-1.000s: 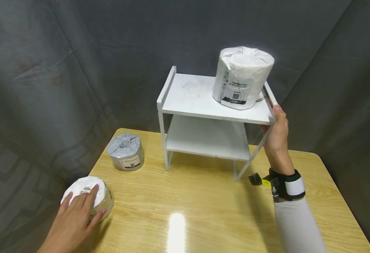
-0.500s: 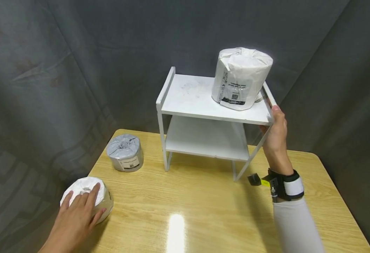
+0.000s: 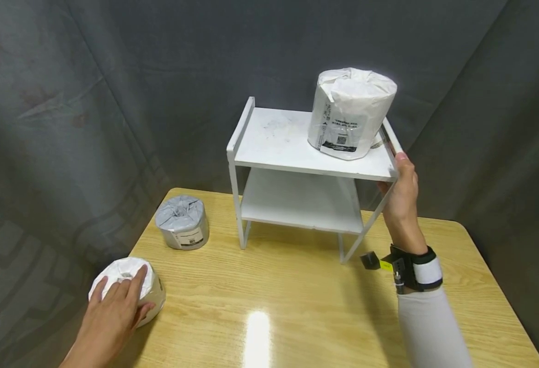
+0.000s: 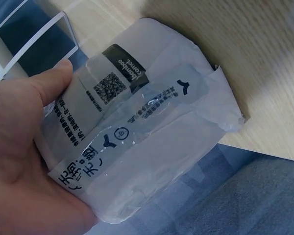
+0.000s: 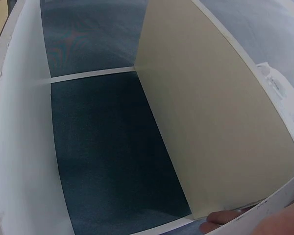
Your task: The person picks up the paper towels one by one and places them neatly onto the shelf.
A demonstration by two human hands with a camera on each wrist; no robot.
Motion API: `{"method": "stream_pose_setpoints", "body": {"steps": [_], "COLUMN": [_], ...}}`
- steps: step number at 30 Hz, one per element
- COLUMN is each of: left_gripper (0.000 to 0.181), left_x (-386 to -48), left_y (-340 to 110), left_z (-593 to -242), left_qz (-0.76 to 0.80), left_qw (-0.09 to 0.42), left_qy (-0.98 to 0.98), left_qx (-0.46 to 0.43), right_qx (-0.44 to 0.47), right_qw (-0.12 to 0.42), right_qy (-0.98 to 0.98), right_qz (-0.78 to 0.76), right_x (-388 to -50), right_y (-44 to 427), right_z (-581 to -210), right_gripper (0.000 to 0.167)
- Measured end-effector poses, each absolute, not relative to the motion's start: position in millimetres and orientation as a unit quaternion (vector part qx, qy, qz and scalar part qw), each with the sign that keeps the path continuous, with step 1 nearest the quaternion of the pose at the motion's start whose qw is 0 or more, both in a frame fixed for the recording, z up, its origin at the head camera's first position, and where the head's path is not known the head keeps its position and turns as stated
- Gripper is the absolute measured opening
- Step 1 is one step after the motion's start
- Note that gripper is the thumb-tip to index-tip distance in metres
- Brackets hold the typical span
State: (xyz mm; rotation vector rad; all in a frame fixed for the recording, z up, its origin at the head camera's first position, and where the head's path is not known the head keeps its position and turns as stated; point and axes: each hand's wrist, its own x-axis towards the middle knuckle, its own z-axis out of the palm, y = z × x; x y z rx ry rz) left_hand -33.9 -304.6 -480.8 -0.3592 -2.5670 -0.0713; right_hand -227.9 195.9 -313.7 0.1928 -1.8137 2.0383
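In the head view, my left hand point(image 3: 113, 312) lies over a white-wrapped toilet roll point(image 3: 153, 305) at the table's left edge. Its fingers spread across the top and the thumb goes down the side. The left wrist view shows the thumb against the printed wrapper of that toilet roll point(image 4: 152, 112). My right hand point(image 3: 402, 197) grips the upper right edge of a white two-tier shelf rack point(image 3: 274, 138); some fingers are hidden beneath the board. The right wrist view looks in between the rack's boards point(image 5: 210, 107), with fingertips point(image 5: 220, 218) below the edge.
Another white-wrapped toilet roll point(image 3: 352, 117) stands on the rack's top board at its right end. A grey-wrapped roll point(image 3: 183, 222) stands on the wooden table point(image 3: 297, 286), left of the rack. Dark grey curtains point(image 3: 182, 76) hang behind and at both sides.
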Motion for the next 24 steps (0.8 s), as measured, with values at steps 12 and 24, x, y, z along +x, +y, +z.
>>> {"method": "stream_pose_setpoints", "body": {"steps": [12, 24], "left_gripper": [0.081, 0.079], "left_x": [-33.4, -36.8], "left_y": [-304.9, -309.8], "left_z": [-484.1, -479.6], "left_qz": [-0.037, -0.047], "left_qw": [0.287, 0.280], "left_qy": [-0.947, -0.945], "left_qx": [-0.142, -0.161], "right_qx": [0.083, 0.090], "right_qw": [0.204, 0.209], "right_qy": [-0.650, -0.647], "right_qz": [0.727, 0.728], "right_x": [-227.6, -228.5], "right_y": [195.9, 196.4], "right_z": [-314.9, -315.1], "right_gripper": [0.058, 0.058]}}
